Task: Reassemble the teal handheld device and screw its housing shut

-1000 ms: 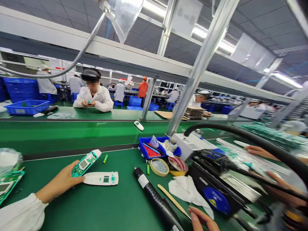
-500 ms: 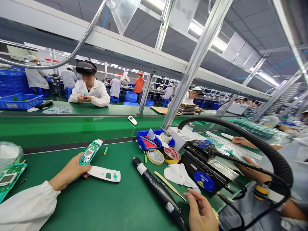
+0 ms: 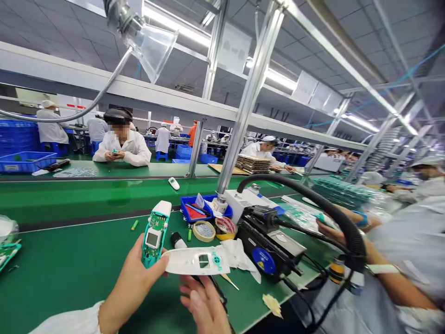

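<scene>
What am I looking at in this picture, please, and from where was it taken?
The view comes from a camera worn on a person's head, looking forward and down over a green workbench in a factory hall. There is no machine arm here, only two bare hands. The left hand holds up a green circuit board with a small screen and a white tip, together with the end of a flat white casing. The right hand is open just below that casing. On the bench lie tape rolls, a blue tray of small tools, white cloth and a black soldering station. A co-worker's arm reaches in at the right, and another person sits across the conveyor.
</scene>
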Available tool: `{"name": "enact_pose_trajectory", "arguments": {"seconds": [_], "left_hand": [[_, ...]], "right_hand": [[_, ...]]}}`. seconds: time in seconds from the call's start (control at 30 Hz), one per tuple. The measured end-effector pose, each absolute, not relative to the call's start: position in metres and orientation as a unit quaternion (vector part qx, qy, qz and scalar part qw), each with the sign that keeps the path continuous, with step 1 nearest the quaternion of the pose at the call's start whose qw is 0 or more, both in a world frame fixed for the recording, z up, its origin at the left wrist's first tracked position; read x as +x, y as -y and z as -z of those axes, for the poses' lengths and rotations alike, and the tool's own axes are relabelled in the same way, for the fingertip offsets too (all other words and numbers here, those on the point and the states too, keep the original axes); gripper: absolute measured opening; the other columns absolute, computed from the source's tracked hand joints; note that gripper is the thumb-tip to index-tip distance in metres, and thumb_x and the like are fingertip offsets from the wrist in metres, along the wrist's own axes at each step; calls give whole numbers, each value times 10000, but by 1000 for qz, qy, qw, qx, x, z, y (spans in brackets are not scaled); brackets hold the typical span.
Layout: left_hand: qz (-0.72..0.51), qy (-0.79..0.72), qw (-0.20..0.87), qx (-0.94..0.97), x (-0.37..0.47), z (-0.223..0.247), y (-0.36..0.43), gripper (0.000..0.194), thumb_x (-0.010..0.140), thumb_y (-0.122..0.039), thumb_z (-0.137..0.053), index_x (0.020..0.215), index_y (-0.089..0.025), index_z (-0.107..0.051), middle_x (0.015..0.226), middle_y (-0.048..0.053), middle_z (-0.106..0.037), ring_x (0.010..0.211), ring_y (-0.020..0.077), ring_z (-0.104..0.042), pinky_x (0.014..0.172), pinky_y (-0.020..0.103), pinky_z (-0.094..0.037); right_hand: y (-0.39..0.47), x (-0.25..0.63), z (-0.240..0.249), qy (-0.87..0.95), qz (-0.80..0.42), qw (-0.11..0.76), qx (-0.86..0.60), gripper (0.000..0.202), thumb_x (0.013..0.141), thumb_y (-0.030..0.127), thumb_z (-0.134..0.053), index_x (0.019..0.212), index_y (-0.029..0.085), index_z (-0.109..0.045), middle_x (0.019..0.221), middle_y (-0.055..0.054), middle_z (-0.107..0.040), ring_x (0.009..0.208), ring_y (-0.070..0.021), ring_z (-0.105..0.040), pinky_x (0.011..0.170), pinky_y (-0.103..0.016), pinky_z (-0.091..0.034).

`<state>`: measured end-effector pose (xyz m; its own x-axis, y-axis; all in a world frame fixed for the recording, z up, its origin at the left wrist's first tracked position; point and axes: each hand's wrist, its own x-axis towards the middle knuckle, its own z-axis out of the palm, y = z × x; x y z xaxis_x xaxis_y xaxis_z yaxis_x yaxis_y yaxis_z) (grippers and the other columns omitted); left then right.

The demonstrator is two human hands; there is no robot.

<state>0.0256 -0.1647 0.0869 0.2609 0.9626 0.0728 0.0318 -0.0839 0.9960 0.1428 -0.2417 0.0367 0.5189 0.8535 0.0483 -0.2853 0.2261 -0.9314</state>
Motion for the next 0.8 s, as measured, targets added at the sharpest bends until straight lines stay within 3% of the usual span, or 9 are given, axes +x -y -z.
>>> {"name": "enact_pose_trajectory", "arguments": {"seconds": [0.13,0.33,0.47,0.6,0.8], "left_hand": [[-436,-411,539,591,62,-80,190,493,596,-459,-633,956,-155,-487,868,73,-618,762,201,-578,681,290,-471],[-368,-370,606,601,94,-66,200,612,544,-468,-674,1032,-150,-486,877,76,-632,769,215,-592,652,286,-499],[-347,-374,597,619,98,-62,196,564,555,-505,-661,969,-157,-501,838,64,-630,736,208,-592,617,277,-508],[-368,-413,530,643,92,-60,194,534,580,-518,-642,959,-162,-521,862,75,-638,762,212,-596,663,262,-496],[-398,-400,486,668,91,-46,192,444,620,-501,-623,920,-185,-538,794,41,-642,704,191,-596,637,241,-491]], "right_hand": [[235,150,-35,250,-405,782,-403,692,677,518,-627,1267,237,-402,1087,-66,-624,987,-232,-581,893,-369,-425],[259,194,-32,199,-380,799,-421,716,670,498,-644,1275,203,-401,1069,-80,-630,988,-254,-579,824,-358,-470],[280,222,-39,175,-289,817,-468,631,671,469,-650,1213,207,-461,1094,-69,-618,1030,-235,-552,821,-325,-469],[296,238,-48,193,-271,785,-523,505,691,476,-619,1107,199,-548,1036,-79,-642,912,-228,-596,719,-305,-490],[302,250,-44,241,-292,705,-600,510,653,506,-646,1028,164,-593,714,-47,-669,608,-176,-590,613,-307,-485]]}}
